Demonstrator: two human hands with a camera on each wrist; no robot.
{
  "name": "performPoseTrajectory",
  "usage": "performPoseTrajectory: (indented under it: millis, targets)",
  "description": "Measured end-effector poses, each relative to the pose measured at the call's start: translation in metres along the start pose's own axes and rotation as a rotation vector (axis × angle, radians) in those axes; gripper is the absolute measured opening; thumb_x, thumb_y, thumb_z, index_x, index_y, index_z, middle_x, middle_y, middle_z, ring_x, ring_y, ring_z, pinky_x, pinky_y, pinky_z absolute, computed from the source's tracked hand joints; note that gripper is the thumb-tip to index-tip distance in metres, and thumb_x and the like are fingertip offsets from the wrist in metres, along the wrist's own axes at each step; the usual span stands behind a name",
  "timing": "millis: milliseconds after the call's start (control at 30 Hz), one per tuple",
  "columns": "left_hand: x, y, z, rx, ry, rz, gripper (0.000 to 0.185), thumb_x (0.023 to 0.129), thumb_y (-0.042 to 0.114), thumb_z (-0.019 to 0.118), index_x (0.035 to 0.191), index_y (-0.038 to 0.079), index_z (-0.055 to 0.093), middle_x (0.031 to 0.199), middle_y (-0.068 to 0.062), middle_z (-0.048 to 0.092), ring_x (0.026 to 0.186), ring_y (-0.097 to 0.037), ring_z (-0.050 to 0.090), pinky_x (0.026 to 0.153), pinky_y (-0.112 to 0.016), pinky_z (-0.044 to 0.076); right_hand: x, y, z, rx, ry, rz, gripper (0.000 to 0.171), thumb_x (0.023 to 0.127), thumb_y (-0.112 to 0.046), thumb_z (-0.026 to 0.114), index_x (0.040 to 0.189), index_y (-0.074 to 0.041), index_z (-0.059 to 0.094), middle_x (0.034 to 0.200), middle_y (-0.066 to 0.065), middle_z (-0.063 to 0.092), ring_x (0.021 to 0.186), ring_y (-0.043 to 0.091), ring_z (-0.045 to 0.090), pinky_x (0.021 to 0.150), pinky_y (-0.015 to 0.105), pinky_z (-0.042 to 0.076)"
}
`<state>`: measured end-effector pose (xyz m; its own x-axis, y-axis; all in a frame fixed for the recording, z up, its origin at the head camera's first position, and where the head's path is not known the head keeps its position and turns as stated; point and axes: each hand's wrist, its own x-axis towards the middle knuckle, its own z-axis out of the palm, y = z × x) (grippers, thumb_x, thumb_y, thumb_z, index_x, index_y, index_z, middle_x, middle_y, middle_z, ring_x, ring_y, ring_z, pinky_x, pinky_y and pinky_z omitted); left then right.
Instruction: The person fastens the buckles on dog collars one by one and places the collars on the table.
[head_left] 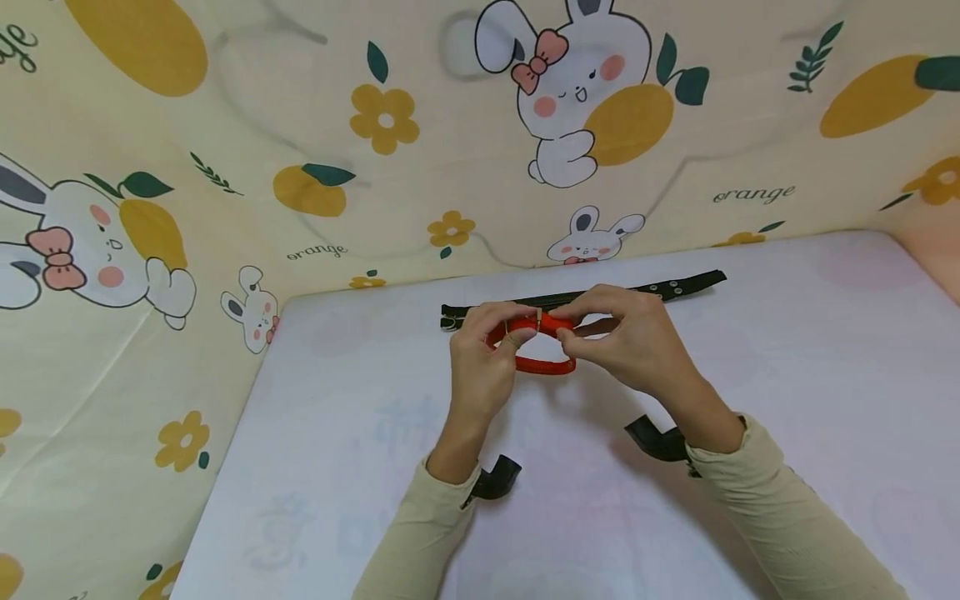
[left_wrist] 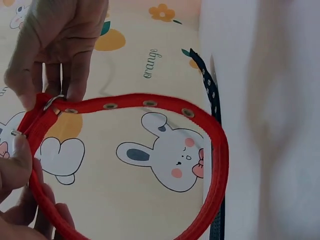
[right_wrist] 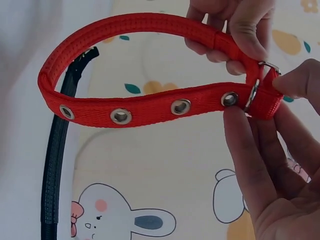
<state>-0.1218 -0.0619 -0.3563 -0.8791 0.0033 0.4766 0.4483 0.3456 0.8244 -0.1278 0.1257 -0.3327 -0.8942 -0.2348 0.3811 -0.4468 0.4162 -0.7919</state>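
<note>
1 red strap [right_wrist: 150, 110]; 1 black strap [right_wrist: 54, 155]; 1 left hand [head_left: 483, 358]; 1 right hand [head_left: 633, 337]; 2 sleeves [head_left: 787, 508]

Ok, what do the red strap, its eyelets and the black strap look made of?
Red strap: matte webbing, probably nylon or polyester, judging by the coarse weave. Eyelets: likely metal, silvery with bright glints. Black strap: its textured surface suggests synthetic webbing, though something leather-like is possible; it's too dark to be sure.

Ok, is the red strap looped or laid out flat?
Looped: the right wrist view shows the red strap curving round, its holed part meeting the metal buckle.
</note>
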Motion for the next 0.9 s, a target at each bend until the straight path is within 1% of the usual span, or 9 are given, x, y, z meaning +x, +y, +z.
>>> performPoseTrajectory:
  millis: [133,233,333,433,533,667,767,833,900]
  targets:
    - [0.0023,-0.0009,-0.0027,-0.039,-0.042,-0.007,0.026,0.082,0.009,0.077,0.107,0.004,0.075,0.104,-0.01,0.072,0.102,-0.021,0.061,0.086,-0.028,0.054,0.0001,-0.0001,0.001,0.009,0.011,-0.019,0.02,0.083,-0.005,0.077,0.1,-0.016,0.08,0.096,-0.001,0.076,0.079,0.006,0.071,0.074,0.016,0.058]
    - [0.0038,-0.0015,-0.0042,-0.109,-0.083,-0.062,0.028,0.083,0.009,0.077,0.11,0.003,0.073,0.104,-0.012,0.069,0.098,-0.021,0.063,0.087,-0.027,0.054,0.0,0.0014,0.0018,-0.013,0.026,-0.048,0.021,0.083,-0.008,0.079,0.103,-0.016,0.079,0.096,-0.001,0.075,0.079,0.006,0.071,0.075,0.014,0.056]
    - [0.0051,0.0002,-0.0048,-0.179,-0.106,-0.132,0.029,0.085,0.011,0.076,0.113,0.004,0.071,0.104,-0.013,0.067,0.098,-0.02,0.064,0.089,-0.029,0.056,0.0,0.0028,0.0022,-0.026,0.048,-0.083,0.024,0.082,-0.01,0.081,0.106,-0.015,0.079,0.096,-0.001,0.076,0.079,0.004,0.07,0.077,0.011,0.055]
    - [0.0057,0.0025,-0.0055,-0.212,-0.1,-0.176,0.029,0.086,0.011,0.076,0.113,0.004,0.071,0.105,-0.014,0.066,0.1,-0.018,0.063,0.092,-0.031,0.055,0.0,0.0031,0.0034,-0.023,0.06,-0.114,0.027,0.081,-0.011,0.082,0.108,-0.014,0.078,0.098,-0.001,0.076,0.08,0.005,0.07,0.08,0.01,0.054]
    - [0.0054,0.0031,-0.0061,-0.241,-0.08,-0.193,0.028,0.086,0.01,0.074,0.113,0.001,0.07,0.105,-0.017,0.066,0.099,-0.016,0.061,0.09,-0.029,0.053,-0.0003,0.0028,0.0042,-0.036,0.046,-0.107,0.031,0.08,-0.014,0.084,0.11,-0.015,0.077,0.101,-0.002,0.076,0.086,0.009,0.07,0.083,0.011,0.053]
    - [0.0053,0.0036,-0.0076,-0.32,-0.045,-0.222,0.029,0.088,0.007,0.07,0.115,-0.003,0.066,0.107,-0.021,0.064,0.098,-0.013,0.059,0.085,-0.022,0.051,-0.0011,0.0028,0.0032,-0.103,0.001,-0.015,0.033,0.08,-0.027,0.084,0.112,-0.021,0.076,0.103,-0.005,0.075,0.093,0.012,0.067,0.079,0.018,0.05]
    - [0.0057,0.0041,-0.0088,-0.367,-0.035,-0.238,0.031,0.089,0.006,0.068,0.117,-0.004,0.063,0.109,-0.022,0.063,0.099,-0.012,0.059,0.084,-0.019,0.051,-0.001,0.0026,0.0023,-0.128,-0.027,0.033,0.032,0.082,-0.033,0.083,0.112,-0.023,0.076,0.102,-0.007,0.075,0.094,0.012,0.064,0.074,0.024,0.048]
    - [0.006,0.004,-0.0091,-0.38,-0.04,-0.237,0.031,0.089,0.005,0.068,0.118,-0.004,0.062,0.11,-0.022,0.063,0.1,-0.011,0.059,0.086,-0.019,0.051,-0.0007,0.0029,0.0024,-0.114,-0.032,0.028,0.031,0.083,-0.032,0.082,0.112,-0.024,0.075,0.099,-0.008,0.074,0.092,0.01,0.064,0.073,0.025,0.048]
    - [0.0063,0.0042,-0.0092,-0.389,-0.05,-0.23,0.03,0.09,0.005,0.067,0.118,-0.004,0.061,0.111,-0.021,0.062,0.101,-0.011,0.059,0.087,-0.02,0.051,0.0,0.0038,0.0034,-0.099,-0.022,-0.008,0.03,0.083,-0.03,0.082,0.111,-0.023,0.076,0.096,-0.009,0.073,0.089,0.007,0.064,0.073,0.023,0.049]
